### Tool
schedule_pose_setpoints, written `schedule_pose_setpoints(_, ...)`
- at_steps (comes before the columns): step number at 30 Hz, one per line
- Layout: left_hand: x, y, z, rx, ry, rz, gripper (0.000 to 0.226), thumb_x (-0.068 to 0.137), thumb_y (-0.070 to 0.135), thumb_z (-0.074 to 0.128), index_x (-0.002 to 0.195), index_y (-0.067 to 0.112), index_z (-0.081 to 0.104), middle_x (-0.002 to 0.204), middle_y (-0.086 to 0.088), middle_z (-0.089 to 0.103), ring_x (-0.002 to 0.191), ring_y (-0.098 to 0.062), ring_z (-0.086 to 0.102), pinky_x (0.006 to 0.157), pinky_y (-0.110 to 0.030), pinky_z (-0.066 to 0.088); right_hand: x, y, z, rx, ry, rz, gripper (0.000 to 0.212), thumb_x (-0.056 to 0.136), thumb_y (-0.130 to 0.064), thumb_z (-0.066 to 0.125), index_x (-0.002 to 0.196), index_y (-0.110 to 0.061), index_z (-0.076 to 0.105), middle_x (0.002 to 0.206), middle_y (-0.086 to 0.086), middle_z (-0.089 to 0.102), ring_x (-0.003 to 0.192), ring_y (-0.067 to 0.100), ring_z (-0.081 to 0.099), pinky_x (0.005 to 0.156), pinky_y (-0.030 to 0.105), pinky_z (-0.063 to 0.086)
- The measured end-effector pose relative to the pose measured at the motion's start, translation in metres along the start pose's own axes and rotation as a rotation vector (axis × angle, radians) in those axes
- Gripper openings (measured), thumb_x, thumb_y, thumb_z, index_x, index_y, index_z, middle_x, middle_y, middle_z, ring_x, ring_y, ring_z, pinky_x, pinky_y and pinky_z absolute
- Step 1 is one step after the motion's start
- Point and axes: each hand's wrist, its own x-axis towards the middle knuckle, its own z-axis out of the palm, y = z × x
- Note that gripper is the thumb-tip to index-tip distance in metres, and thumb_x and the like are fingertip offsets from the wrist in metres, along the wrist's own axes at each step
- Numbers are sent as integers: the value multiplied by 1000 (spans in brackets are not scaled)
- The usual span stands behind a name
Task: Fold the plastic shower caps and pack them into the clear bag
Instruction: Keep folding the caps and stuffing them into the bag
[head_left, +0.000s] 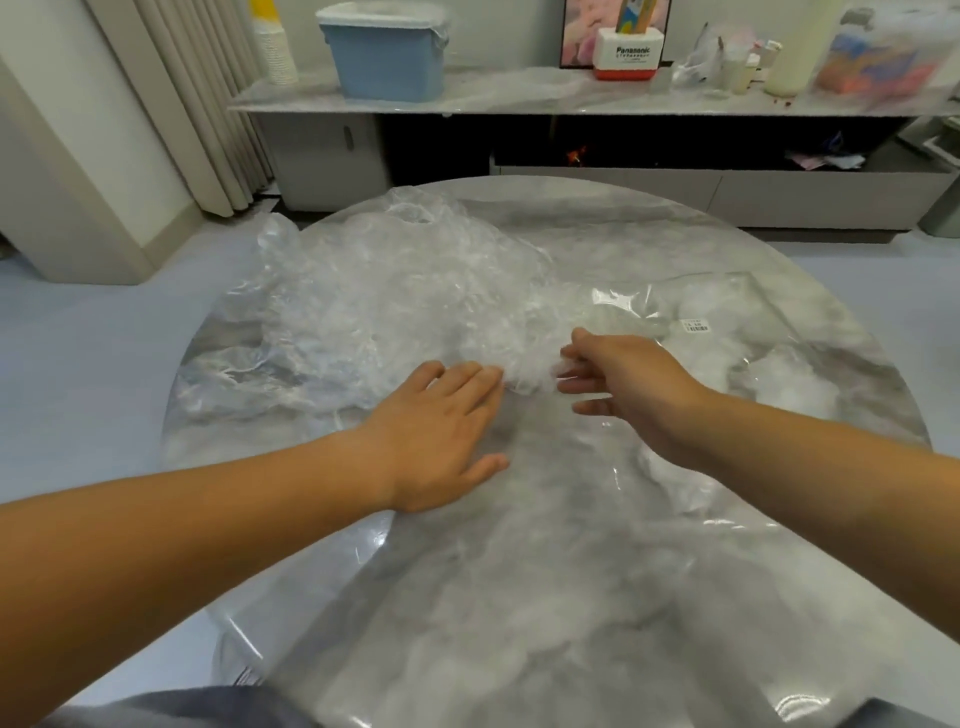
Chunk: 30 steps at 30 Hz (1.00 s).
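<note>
A heap of crumpled clear plastic shower caps (395, 296) covers the left and middle of the round marble table (519, 597). The clear bag (717, 322), with a small white label, lies flat at the right and holds white folded caps. My left hand (441, 431) lies flat with straight fingers on the near edge of the heap. My right hand (618, 379) reaches in from the right, and its fingertips touch a bunched white cap edge (530, 371) between both hands. Whether the right fingers pinch it is unclear.
Behind the table runs a long low cabinet (571, 98) carrying a blue lidded bin (387, 52), a white and red box (628, 54) and assorted containers. A curtain (197, 104) hangs at the back left. The floor is pale blue.
</note>
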Motion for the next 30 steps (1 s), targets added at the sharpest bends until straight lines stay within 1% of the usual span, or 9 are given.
schedule_pose_setpoints(5,-39,-8,-2,-161,80,-5,88,90,71,2,151,18,38,161,-5,31,147,-22,29,120,-37,20,-45,14,1,-37,-155,44,35,105,-28,49,99,1,69,101,22,75,81,29,73,74,38,59)
schedule_pose_setpoints(9,-57,-30,7,-321,159,-128,66,93,71,19,117,18,49,140,-10,52,129,-28,51,104,-41,41,-81,36,1,-167,-319,134,38,106,-27,49,102,4,70,95,17,77,89,36,74,82,43,59)
schedule_pose_setpoints(11,-62,-39,11,-335,187,-163,64,95,70,23,127,19,45,155,-10,38,138,-28,43,107,-40,38,-90,45,1,-212,-403,147,39,106,-27,48,101,4,71,95,16,77,93,38,73,82,42,58)
schedule_pose_setpoints(14,-63,-42,13,-237,235,-16,66,99,65,19,148,24,36,168,-4,12,151,-23,21,117,-41,27,-101,54,1,-332,-557,135,39,106,-32,49,103,1,72,97,15,77,90,34,73,79,37,57)
schedule_pose_setpoints(17,-58,-35,14,-143,210,134,58,102,57,26,144,22,47,165,-6,23,150,-25,27,116,-45,33,-110,55,-1,-466,-680,121,36,103,-39,53,106,-9,72,84,14,76,70,22,68,69,30,54)
schedule_pose_setpoints(20,-68,-18,2,-209,282,289,29,98,43,51,110,19,63,139,-8,55,120,-26,55,94,-42,49,-111,50,-7,-632,-610,-160,28,99,-42,57,90,-19,71,62,-2,61,57,11,56,62,24,49)
schedule_pose_setpoints(23,-98,5,2,-366,186,482,21,96,42,58,89,24,68,126,-1,60,105,-16,60,87,-32,50,-109,52,-16,-807,-520,-635,23,94,-47,60,77,-32,64,79,-14,59,78,7,60,71,19,47)
schedule_pose_setpoints(26,-121,22,22,-486,38,417,31,92,58,60,104,30,67,134,6,54,118,-10,53,94,-28,49,-105,69,-19,-892,-588,-817,22,90,-52,68,94,-31,67,109,-19,60,110,7,57,92,24,48)
schedule_pose_setpoints(30,-118,38,41,-581,43,245,35,85,61,66,106,34,58,115,15,53,104,-4,51,87,-27,49,-101,89,-10,-965,-594,-789,61,78,-65,75,124,-28,61,120,-15,60,114,2,54,99,20,42)
